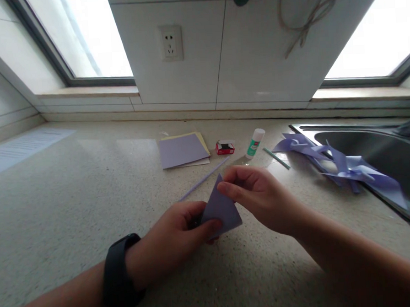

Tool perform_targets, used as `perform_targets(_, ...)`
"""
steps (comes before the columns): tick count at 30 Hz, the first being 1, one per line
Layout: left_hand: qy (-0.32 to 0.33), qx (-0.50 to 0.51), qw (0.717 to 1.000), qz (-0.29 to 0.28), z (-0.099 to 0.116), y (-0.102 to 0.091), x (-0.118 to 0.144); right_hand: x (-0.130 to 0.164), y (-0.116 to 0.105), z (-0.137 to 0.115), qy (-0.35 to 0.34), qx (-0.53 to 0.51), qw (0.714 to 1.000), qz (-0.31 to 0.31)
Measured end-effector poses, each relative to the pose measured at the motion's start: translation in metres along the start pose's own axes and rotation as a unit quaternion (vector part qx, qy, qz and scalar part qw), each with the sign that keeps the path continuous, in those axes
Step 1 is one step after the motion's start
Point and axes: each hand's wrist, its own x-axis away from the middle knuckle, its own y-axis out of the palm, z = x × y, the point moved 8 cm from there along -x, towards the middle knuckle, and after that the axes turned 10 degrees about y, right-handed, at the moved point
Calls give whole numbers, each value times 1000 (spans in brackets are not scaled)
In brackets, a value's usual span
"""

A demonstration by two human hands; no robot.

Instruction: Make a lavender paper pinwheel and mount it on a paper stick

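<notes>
Near the counter's front edge, about mid-width, I see both hands on a folded lilac paper piece (221,210), held just above the surface. My left hand (175,240) grips its lower left corner, thumb on top, fingers curled under it. My right hand (262,198) pinches the upper edge near the top point between thumb and fingertips (227,189). The paper sits tilted between the two hands, its lower right corner free. A black watch band (118,275) is on my left wrist.

Behind the hands a thin lilac paper strip (204,178) lies diagonally on the counter, its near end just beside the paper piece. Farther back, toward the wall, is a stack of lilac and yellow sheets (183,150), then a small red box (225,147), then a glue stick (255,143) lying tilted, and a green stick (277,159). At the right, a heap of lilac pinwheel shapes (343,167) rests over the sink rim (303,127). Nothing lies between hands and paper.

The counter (73,201) is speckled beige stone. A printed sheet (19,147) lies at its far left. The back wall is white tile with a socket (171,43), windows on both sides, and a cord (304,17) hanging.
</notes>
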Motion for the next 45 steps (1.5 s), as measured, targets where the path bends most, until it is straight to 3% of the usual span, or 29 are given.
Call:
perform_targets(34,-11,-14,1000,-13,1,2,4,7,5,-5,-9,-38,999,-22)
perform_targets(40,-20,2,999,27,5,-2,3,3,5,-1,13,-30,999,-36)
perform_targets(45,-21,23,999,27,6,0,3,2,1,3,17,-5,1000,-6)
